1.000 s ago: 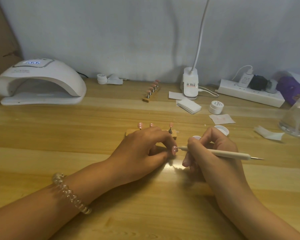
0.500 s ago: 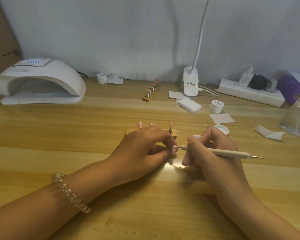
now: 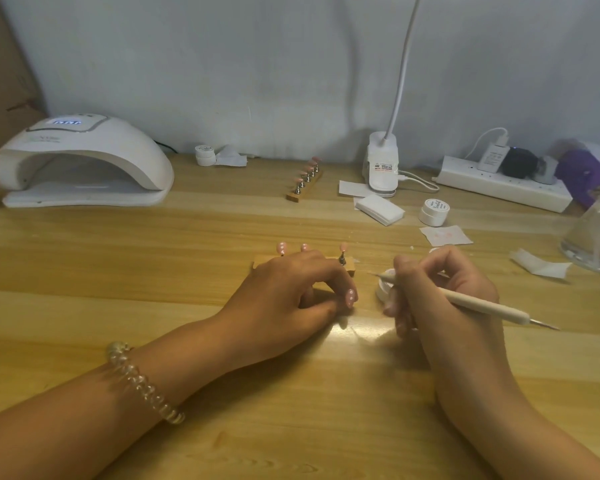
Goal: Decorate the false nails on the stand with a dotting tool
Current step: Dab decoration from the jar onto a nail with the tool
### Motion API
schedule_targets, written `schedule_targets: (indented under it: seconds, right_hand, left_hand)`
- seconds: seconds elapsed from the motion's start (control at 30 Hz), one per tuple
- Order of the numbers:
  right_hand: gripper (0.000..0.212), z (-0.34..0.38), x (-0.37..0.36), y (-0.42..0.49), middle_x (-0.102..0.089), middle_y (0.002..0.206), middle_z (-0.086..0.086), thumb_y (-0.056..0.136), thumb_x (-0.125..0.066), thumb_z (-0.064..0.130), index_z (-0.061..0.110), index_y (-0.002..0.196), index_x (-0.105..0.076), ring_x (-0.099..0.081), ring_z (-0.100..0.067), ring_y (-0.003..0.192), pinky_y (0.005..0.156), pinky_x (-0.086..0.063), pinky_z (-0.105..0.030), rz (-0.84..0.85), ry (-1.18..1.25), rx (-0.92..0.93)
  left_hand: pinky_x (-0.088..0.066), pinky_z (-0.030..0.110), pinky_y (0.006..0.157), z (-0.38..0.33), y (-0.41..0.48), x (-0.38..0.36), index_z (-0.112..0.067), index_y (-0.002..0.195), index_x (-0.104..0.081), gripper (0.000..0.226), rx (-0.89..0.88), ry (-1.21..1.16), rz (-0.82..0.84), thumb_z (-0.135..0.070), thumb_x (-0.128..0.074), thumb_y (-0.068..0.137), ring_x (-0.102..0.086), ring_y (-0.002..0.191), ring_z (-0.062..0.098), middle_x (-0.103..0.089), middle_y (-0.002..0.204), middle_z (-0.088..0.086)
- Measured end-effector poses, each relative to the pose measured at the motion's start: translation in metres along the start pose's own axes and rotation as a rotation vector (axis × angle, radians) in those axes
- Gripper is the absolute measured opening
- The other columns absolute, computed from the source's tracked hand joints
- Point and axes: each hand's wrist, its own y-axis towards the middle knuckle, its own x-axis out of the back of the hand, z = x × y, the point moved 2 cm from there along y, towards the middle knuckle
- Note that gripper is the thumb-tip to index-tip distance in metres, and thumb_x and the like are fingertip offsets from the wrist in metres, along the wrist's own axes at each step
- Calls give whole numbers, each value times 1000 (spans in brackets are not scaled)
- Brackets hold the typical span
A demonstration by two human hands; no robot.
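Note:
My left hand [image 3: 291, 292] pinches a pink false nail [image 3: 351, 297] with white dots, held low over the table. Behind it stands a small wooden nail stand [image 3: 349, 264] with pink false nails [image 3: 282, 248] on metal pegs, partly hidden by my fingers. My right hand [image 3: 440, 296] grips a white dotting tool [image 3: 482, 304] like a pen. Its front tip points left over a small open white pot [image 3: 385, 289], a short way right of the held nail.
A white curing lamp [image 3: 80, 161] sits far left. A second nail stand [image 3: 305, 181] stands at the back centre. A desk lamp base [image 3: 381, 168], wipes [image 3: 380, 209], a closed white pot [image 3: 433, 212], a power strip [image 3: 503, 183] and a glass jar [image 3: 596, 233] lie to the right.
The dotting tool's tip has left the held nail and moved right, now over the small white pot. My left hand keeps holding the nail in place.

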Motion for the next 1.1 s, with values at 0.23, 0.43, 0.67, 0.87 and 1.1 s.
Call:
schedule_targets:
  seconds: [0.23, 0.43, 0.67, 0.87, 1.1]
  right_hand:
    - [33, 1, 17, 17, -58, 50, 0, 91, -62, 40, 10, 78, -65, -45, -6, 42, 42, -39, -15, -126, -55, 75]
    - [37, -12, 22, 25, -55, 46, 2, 95, -59, 42, 17, 69, -66, -46, -6, 39, 48, -35, -26, -77, -278, 57]
    - [37, -15, 23, 27, -60, 52, 3, 95, -58, 43, 18, 70, -65, -50, -5, 45, 57, -39, -34, -59, -381, 95]
    - [36, -15, 22, 27, -61, 52, 5, 94, -59, 44, 19, 69, -64, -51, -6, 46, 57, -41, -34, -53, -409, 105]
    - [34, -13, 23, 25, -55, 49, 2, 97, -56, 42, 17, 75, -64, -46, -7, 41, 51, -35, -29, -94, -287, 87]
  left_hand:
    - [-35, 19, 65, 0, 0, 0, -27, 90, -71, 8, 1, -6, -1, -20, -71, 88, -50, 59, 8, -67, 91, -14]
    - [-38, 23, 68, 1, 0, -1, -28, 89, -70, 8, -1, -8, -1, -20, -71, 88, -51, 60, 1, -67, 90, -12]
    - [-34, 15, 70, 0, 0, 0, -27, 89, -70, 7, -2, -3, -4, -20, -71, 88, -51, 61, 2, -67, 90, -13]
    - [-33, 13, 66, 1, 0, 0, -29, 89, -70, 5, 0, 1, -2, -24, -69, 88, -50, 58, 8, -67, 92, -14]
    - [-42, 27, 68, 3, 0, -1, -30, 90, -70, 4, -7, -7, -10, -26, -69, 88, -51, 62, 11, -67, 90, -15]
